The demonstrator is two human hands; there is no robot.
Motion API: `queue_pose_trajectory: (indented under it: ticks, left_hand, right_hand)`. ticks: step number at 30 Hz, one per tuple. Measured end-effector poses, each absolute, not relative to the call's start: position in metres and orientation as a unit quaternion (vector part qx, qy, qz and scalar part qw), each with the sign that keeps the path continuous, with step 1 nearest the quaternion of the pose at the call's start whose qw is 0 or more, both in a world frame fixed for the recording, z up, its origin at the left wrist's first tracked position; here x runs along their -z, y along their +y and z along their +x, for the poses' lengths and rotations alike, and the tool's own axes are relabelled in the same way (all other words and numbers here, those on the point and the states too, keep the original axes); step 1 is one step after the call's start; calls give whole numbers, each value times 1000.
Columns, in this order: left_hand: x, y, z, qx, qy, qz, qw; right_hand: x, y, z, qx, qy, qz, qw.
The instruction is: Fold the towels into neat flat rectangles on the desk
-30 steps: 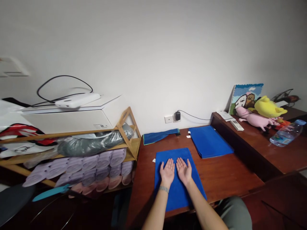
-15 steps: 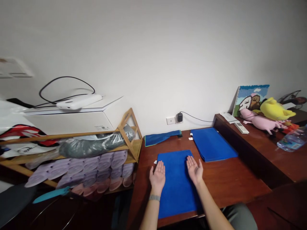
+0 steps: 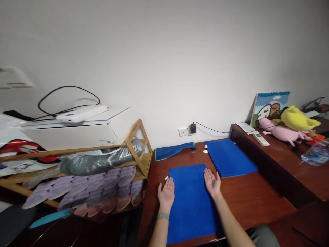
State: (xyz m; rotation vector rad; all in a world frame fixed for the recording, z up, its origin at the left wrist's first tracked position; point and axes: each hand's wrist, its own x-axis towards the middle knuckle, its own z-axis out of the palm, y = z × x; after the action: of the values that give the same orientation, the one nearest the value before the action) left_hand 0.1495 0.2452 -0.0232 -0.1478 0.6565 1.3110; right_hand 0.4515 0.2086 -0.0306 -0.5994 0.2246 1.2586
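Your left hand and right hand are palm-up with fingers straightened, gripping nothing, at the left and right edges of the blue cloth. That flat, soft-looking rectangle lies on the glossy reddish-brown wooden table. Beyond the cloth to its right sits a similar blue fabric rectangle; beyond it to its left, a narrow, green-edged fabric strip.

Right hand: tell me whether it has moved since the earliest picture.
Yes: the right hand has shifted to the right, judged against the black wall plug.
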Motion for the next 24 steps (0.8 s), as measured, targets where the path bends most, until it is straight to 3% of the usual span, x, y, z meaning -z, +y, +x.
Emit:
queue_pose_trajectory:
  ticks: [5, 12, 19, 24]
  left_hand:
    - [20, 260, 166, -610, 268, -52, 744]
    - [2, 295, 247, -538, 255, -58, 801]
    - [17, 303, 186, -579, 272, -58, 766]
    - [0, 301, 166, -614, 316, -40, 722]
  right_hand:
    - [23, 222, 442, -577, 72, -248, 774]
    - [27, 268, 366, -656, 69, -240, 712]
    - [37, 260, 426, -594, 81, -260, 757]
    - [28, 254, 463, -546, 97, -291, 779]
